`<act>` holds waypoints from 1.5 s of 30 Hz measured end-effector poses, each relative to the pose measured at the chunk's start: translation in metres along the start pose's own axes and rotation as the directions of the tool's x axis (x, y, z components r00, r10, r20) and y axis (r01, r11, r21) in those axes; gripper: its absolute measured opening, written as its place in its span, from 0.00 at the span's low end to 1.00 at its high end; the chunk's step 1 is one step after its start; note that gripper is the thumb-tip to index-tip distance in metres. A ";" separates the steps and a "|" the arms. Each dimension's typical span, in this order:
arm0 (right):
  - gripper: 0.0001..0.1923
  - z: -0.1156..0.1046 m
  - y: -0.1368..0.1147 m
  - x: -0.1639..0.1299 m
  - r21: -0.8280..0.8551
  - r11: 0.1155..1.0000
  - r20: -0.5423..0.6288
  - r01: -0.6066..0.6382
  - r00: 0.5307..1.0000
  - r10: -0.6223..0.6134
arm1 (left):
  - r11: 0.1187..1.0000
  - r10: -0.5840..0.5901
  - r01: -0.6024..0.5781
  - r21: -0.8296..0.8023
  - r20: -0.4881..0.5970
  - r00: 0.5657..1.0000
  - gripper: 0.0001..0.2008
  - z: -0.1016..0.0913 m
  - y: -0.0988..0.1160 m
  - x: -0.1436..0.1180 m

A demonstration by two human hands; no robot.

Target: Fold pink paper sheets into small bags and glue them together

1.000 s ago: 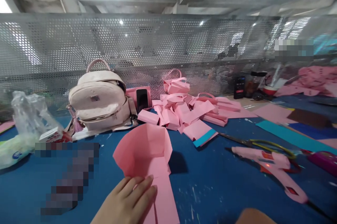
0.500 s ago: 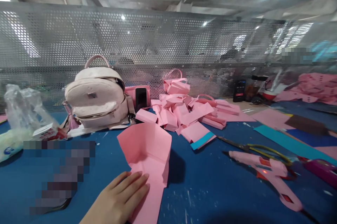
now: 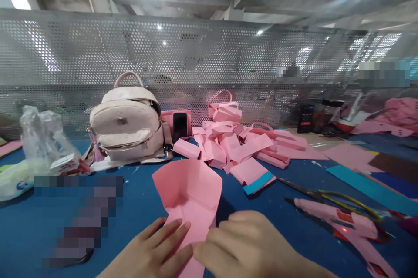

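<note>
The right hand, absent from view half a second ago, has been brought in at 5 o'clock and is now laid on the near strip of the pink folded paper, fingers curled together and pressing the sheet. The left hand, at 6 o'clock, has been kept flat on the same strip, fingers extended side by side; nothing is pinched by it. The paper is found on the blue table, its far half raised into an open pocket. At 3 o'clock a pink glue gun is laid across yellow-handled scissors. At 9 o'clock a clear plastic bag is seen. Farther off, at 11 o'clock, a pale backpack is stood beside a phone, with a heap of pink folded pieces at 12 o'clock. The bench is closed off behind by a perforated metal screen, under a concrete ceiling with strip lights.
</note>
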State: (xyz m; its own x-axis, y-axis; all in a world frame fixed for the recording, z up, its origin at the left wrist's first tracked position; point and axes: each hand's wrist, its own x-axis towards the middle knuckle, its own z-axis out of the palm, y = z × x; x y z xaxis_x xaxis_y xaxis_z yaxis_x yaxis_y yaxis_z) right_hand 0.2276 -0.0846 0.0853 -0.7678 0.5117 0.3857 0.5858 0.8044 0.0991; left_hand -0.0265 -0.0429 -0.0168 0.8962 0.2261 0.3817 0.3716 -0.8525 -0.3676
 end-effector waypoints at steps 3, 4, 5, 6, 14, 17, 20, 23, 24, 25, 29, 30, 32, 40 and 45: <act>0.14 0.011 0.002 0.014 -0.053 0.986 -0.023 0.157 0.987 -0.158 | 0.999 0.006 -0.005 -0.050 0.002 1.000 0.19 0.004 -0.001 -0.006; 0.13 0.019 0.002 0.013 -0.072 0.982 -0.003 0.173 0.985 -0.174 | 0.998 0.004 -0.004 -0.065 -0.009 1.000 0.18 0.004 -0.001 -0.007; 0.12 0.026 0.002 0.010 -0.081 0.980 0.025 0.181 0.983 -0.180 | 0.997 0.004 -0.006 -0.075 -0.021 1.000 0.18 0.003 -0.001 -0.007; 0.10 0.033 0.003 0.007 -0.084 0.981 0.058 0.176 0.983 -0.172 | 0.997 0.004 -0.007 -0.081 -0.031 1.000 0.17 0.000 -0.001 -0.006; 0.11 0.044 0.006 -0.006 -0.256 0.966 0.186 0.028 0.982 0.021 | 0.974 -0.017 0.024 -0.225 0.031 0.999 0.22 -0.041 -0.018 0.012; 0.18 0.044 0.006 -0.001 -0.199 0.979 0.184 0.029 0.983 0.008 | 0.905 -0.148 0.140 -0.401 0.012 0.989 0.19 -0.049 -0.019 0.014; 0.18 0.041 0.005 0.004 -0.124 0.992 0.186 0.022 0.983 0.002 | 0.789 -0.313 0.278 -0.548 0.031 0.949 0.18 -0.057 -0.016 0.016; 0.18 0.036 0.005 0.006 -0.019 0.998 0.215 -0.059 0.975 0.061 | 0.713 -0.442 0.367 -0.598 0.023 0.897 0.17 -0.064 -0.012 0.016; 0.19 0.035 0.006 0.007 0.029 0.995 0.217 -0.093 0.972 0.085 | 0.697 -0.475 0.388 -0.603 0.017 0.880 0.17 -0.066 -0.011 0.015; 0.18 0.034 0.007 0.007 0.081 0.989 0.209 -0.124 0.972 0.105 | 0.685 -0.501 0.400 -0.608 0.006 0.866 0.17 -0.068 -0.009 0.014; 0.09 0.038 0.016 0.010 0.301 0.922 0.131 -0.246 0.968 0.215 | 0.652 -0.576 0.415 -0.635 -0.058 0.815 0.20 -0.071 -0.002 0.011; 0.11 0.039 0.019 0.010 0.365 0.884 0.115 -0.293 0.956 0.270 | 0.634 -0.605 0.421 -0.649 -0.076 0.792 0.21 -0.071 0.000 0.012; 0.14 0.042 0.023 0.012 0.527 0.750 0.105 -0.400 0.906 0.410 | 0.578 -0.680 0.431 -0.693 -0.116 0.724 0.23 -0.071 0.002 0.014; 0.24 0.044 0.030 0.020 0.964 -0.051 0.202 -0.261 0.593 0.779 | 0.414 -0.832 0.451 -0.791 -0.128 0.541 0.26 -0.048 -0.008 0.009; 0.27 0.050 0.028 0.019 0.934 -0.322 0.349 -0.152 0.574 0.741 | 0.086 -0.847 0.385 -0.919 0.136 0.514 0.26 -0.022 -0.011 -0.003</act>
State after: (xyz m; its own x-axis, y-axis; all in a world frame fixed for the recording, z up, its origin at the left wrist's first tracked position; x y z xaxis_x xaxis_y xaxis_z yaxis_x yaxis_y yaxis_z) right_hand 0.2170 -0.0370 0.0493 -0.0975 0.9949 -0.0254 -0.3145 -0.0550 -0.9477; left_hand -0.0387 -0.0443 0.0053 0.1794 0.9022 0.3921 0.1540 -0.4195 0.8946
